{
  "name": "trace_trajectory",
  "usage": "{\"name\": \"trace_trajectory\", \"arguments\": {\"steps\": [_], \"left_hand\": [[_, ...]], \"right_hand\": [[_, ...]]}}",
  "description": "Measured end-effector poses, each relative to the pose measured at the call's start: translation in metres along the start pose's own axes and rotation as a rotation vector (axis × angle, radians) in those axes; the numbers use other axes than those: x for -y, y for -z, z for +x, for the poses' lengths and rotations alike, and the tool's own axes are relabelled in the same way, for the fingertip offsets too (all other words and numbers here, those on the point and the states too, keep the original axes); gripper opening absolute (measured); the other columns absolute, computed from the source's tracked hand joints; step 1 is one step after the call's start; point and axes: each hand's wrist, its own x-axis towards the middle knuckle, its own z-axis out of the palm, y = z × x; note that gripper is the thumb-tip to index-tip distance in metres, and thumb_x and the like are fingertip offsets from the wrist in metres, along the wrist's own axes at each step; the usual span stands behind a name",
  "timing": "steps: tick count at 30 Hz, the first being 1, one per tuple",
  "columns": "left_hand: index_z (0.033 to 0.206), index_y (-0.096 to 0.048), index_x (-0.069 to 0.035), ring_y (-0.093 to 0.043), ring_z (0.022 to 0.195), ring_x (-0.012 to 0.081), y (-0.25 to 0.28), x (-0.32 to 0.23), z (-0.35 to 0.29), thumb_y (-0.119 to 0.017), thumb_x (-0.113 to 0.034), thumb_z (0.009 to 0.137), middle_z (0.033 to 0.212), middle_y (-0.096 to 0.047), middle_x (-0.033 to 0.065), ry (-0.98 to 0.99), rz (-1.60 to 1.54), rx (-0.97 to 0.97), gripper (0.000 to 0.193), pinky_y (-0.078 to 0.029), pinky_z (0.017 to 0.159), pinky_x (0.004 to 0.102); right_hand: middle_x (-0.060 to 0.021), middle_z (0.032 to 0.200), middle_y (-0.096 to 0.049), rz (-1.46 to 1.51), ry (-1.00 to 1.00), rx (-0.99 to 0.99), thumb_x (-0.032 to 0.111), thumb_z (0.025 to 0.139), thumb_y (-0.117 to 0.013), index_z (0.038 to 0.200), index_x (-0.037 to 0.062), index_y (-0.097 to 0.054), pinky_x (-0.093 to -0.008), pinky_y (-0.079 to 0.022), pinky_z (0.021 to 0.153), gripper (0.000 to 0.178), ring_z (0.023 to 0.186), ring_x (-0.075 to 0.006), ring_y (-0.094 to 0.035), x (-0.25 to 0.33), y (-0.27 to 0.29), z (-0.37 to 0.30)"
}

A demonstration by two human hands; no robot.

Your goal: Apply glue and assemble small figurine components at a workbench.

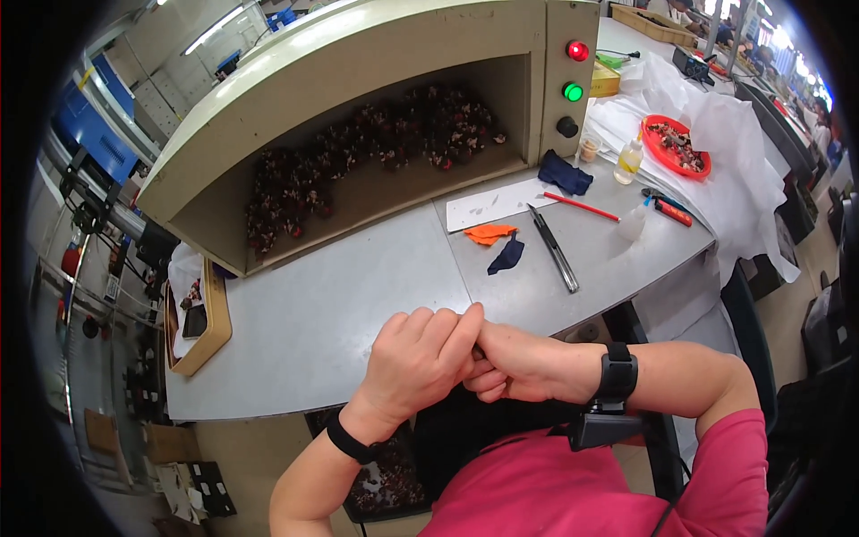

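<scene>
My left hand (422, 351) and my right hand (514, 360) meet just over the near edge of the grey table, fingers curled and pressed together. A small dark bit shows between them, but the fingers hide most of whatever they hold. On the table ahead lie a slim dark-and-silver tool (554, 249), an orange scrap (489, 234) and a dark blue scrap (507, 255), apart from both hands. Behind these a red stick (586, 208) rests partly on a white strip (497, 206), near a dark blue cloth (565, 174).
A cream open-fronted box (358, 94) with red and green lights holds many dark red-and-white pieces (376, 134). At right stand a yellow-liquid bottle (628, 163), a small white bottle (632, 224) and a red tray (650, 157) of pieces. A tan tray (215, 327) sits at left.
</scene>
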Motion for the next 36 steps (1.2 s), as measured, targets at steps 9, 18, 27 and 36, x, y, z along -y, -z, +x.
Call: {"name": "trace_trajectory", "arguments": {"steps": [9, 18, 27, 36], "left_hand": [[0.11, -0.063, -0.008, -0.052, 0.052, 0.0188, -0.008, -0.014, -0.005, -0.053, -0.007, 0.086, 0.058, -0.049, 0.0057, 0.423, -0.242, -0.021, 0.026, -0.042, 0.053, 0.0328], [0.122, -0.057, -0.001, -0.056, 0.077, 0.0105, -0.009, -0.014, 0.006, -0.038, -0.018, 0.099, 0.09, -0.059, 0.0014, 1.163, -1.52, -0.026, 0.034, -0.046, 0.062, 0.0257], [0.131, -0.047, 0.0, -0.044, 0.057, 0.0068, 0.01, -0.035, 0.03, -0.041, -0.03, 0.101, 0.068, -0.049, -0.0024, 1.355, -1.667, -0.465, 0.043, -0.04, 0.053, 0.0205], [0.123, -0.049, -0.003, -0.026, 0.048, 0.0076, 0.018, 0.003, -0.021, -0.034, -0.021, 0.099, 0.057, -0.039, -0.0009, 1.252, -2.056, -0.061, 0.034, -0.025, 0.047, 0.0223]], "right_hand": [[0.0062, 0.062, -0.033, -0.154, 0.146, -0.085, 0.043, 0.101, -0.031, 0.071, 0.0117, -0.048, -0.0266, -0.025, 0.052, 0.046, 0.054, -0.0093, -0.025, -0.007, -0.007, 0.012], [-0.0159, 0.071, -0.062, -1.078, 0.9, -0.33, 0.031, 0.097, -0.045, 0.081, 0.0015, -0.06, -0.0353, -0.048, 0.062, 0.037, 0.063, -0.0294, -0.061, 0.005, 0.008, 0.024], [-0.0072, 0.068, -0.047, -0.949, 1.467, -0.142, 0.03, 0.1, -0.045, 0.077, 0.0051, -0.049, -0.0284, -0.039, 0.056, 0.034, 0.058, -0.0181, -0.046, 0.015, -0.028, 0.016], [0.0027, 0.091, -0.053, -0.596, 0.953, -0.225, 0.015, 0.098, -0.056, 0.109, 0.0036, -0.059, -0.0202, -0.04, 0.071, 0.016, 0.078, -0.0044, -0.046, 0.004, 0.036, -0.015]]}}
